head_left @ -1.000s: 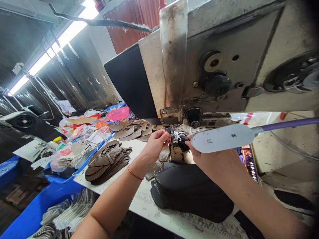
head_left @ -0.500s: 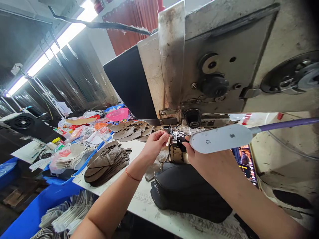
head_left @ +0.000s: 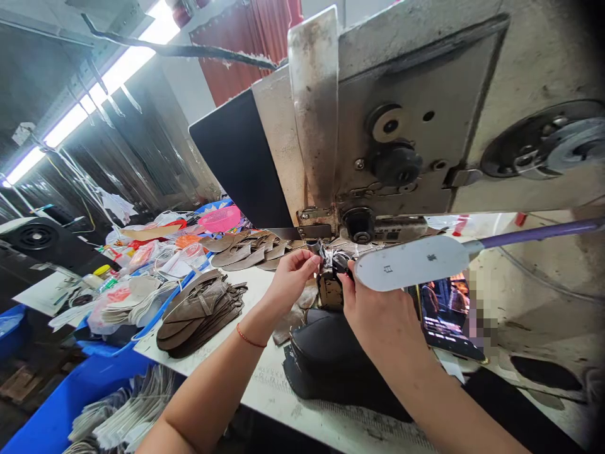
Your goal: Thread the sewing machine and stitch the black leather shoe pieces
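My left hand [head_left: 293,277], a red bracelet at its wrist, pinches beside the needle area of a sewing machine [head_left: 368,126]; what lies between its fingertips is too small to make out. Opposite it, my right hand [head_left: 378,315] has thumb and finger closed at the edge of a small black piece [head_left: 342,263] on the machine's post [head_left: 329,290]. A white lamp head [head_left: 411,263] with printed marks hides part of the right hand. Below both hands lies a black shoe upper [head_left: 331,359], partly covered by my right forearm.
Brown cut pieces [head_left: 201,312] lie stacked on the white table [head_left: 265,394], with more brown pieces [head_left: 250,249] behind. A ruler scale runs along the table's front. To the right a phone [head_left: 444,312] shows a video. Blue bins [head_left: 51,403] and cluttered materials stand left.
My right hand has shifted slightly left and uncovered more of the phone. The left hand keeps its pinch near the needle area. The whole view has moved a little.
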Demonstrator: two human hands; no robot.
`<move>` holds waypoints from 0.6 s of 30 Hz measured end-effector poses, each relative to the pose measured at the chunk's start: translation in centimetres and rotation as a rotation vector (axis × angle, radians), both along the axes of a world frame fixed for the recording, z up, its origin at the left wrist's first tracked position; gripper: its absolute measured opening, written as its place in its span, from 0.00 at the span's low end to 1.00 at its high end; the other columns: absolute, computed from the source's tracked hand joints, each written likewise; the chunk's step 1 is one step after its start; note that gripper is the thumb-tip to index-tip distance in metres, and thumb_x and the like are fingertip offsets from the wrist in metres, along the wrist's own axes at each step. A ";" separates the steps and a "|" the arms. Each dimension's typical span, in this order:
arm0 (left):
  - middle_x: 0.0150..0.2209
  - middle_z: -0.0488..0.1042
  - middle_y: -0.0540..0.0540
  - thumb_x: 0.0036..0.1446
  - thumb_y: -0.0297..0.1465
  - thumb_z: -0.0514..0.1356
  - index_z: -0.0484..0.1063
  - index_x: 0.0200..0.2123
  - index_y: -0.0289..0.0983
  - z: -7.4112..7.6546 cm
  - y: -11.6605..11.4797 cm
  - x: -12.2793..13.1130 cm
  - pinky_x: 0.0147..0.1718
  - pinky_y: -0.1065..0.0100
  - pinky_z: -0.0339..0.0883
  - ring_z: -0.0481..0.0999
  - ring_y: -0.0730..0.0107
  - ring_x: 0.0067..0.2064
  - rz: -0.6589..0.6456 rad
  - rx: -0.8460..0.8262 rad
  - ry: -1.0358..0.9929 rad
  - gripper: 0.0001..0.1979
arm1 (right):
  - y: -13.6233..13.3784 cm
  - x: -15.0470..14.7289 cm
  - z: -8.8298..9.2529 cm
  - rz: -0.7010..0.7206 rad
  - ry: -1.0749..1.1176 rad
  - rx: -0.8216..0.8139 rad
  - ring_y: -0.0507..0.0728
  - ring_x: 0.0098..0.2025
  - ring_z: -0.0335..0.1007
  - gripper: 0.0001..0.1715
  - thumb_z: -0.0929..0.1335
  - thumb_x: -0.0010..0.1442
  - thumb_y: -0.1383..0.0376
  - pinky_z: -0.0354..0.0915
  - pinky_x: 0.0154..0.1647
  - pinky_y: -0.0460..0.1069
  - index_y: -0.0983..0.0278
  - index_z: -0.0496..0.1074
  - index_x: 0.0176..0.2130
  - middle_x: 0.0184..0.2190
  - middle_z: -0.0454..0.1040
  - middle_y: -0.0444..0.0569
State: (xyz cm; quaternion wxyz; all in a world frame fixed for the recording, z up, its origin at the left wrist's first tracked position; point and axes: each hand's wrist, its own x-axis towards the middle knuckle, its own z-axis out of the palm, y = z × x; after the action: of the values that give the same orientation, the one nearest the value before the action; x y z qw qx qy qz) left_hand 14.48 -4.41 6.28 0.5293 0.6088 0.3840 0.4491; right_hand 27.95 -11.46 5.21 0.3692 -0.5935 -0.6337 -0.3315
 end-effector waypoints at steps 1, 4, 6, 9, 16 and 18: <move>0.25 0.64 0.53 0.48 0.46 0.65 0.66 0.25 0.35 0.0 0.0 0.0 0.29 0.73 0.55 0.60 0.78 0.28 0.002 -0.002 0.000 0.19 | 0.0 -0.2 -0.3 0.000 0.013 0.007 0.55 0.17 0.61 0.16 0.59 0.62 0.72 0.53 0.17 0.47 0.72 0.74 0.37 0.22 0.69 0.51; 0.25 0.64 0.53 0.47 0.46 0.65 0.67 0.26 0.35 0.1 -0.1 -0.1 0.29 0.73 0.55 0.60 0.78 0.28 0.012 -0.010 0.001 0.20 | 0.2 -0.7 -1.1 -0.018 0.064 0.018 0.55 0.18 0.63 0.15 0.58 0.63 0.72 0.53 0.18 0.47 0.71 0.73 0.38 0.23 0.68 0.51; 0.25 0.64 0.53 0.47 0.47 0.65 0.68 0.26 0.35 0.1 -0.2 -0.2 0.29 0.73 0.55 0.59 0.78 0.28 0.018 -0.013 0.000 0.20 | 0.3 -1.0 -1.6 -0.049 0.106 -0.017 0.55 0.18 0.62 0.14 0.59 0.63 0.72 0.51 0.17 0.47 0.71 0.72 0.40 0.24 0.68 0.51; 0.26 0.65 0.52 0.47 0.47 0.65 0.69 0.28 0.34 0.1 -0.3 -0.4 0.29 0.73 0.54 0.59 0.78 0.28 0.021 -0.011 0.002 0.20 | 0.1 -1.6 -2.0 -0.073 0.186 -0.098 0.54 0.18 0.60 0.13 0.59 0.65 0.70 0.50 0.17 0.46 0.70 0.70 0.43 0.27 0.69 0.52; 0.29 0.69 0.50 0.47 0.46 0.65 0.72 0.31 0.33 0.0 -0.4 -0.6 0.29 0.73 0.55 0.60 0.78 0.28 0.016 -0.017 -0.003 0.21 | 0.5 -2.4 -2.6 0.029 0.389 -0.086 0.60 0.26 0.68 0.15 0.59 0.66 0.69 0.54 0.19 0.48 0.72 0.69 0.47 0.35 0.72 0.60; 0.29 0.69 0.50 0.47 0.47 0.66 0.73 0.31 0.33 0.1 -0.5 -0.6 0.29 0.72 0.55 0.60 0.78 0.28 0.023 -0.018 -0.005 0.21 | 0.9 -2.4 -3.1 0.070 0.474 -0.069 0.62 0.32 0.71 0.17 0.58 0.67 0.66 0.61 0.24 0.50 0.74 0.69 0.48 0.37 0.73 0.62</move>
State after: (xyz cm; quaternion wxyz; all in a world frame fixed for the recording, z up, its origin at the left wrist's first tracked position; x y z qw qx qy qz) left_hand 13.84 -4.90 6.33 0.5304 0.5984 0.3939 0.4533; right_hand 25.52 -10.56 2.12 0.4986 -0.6446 -0.5605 -0.1479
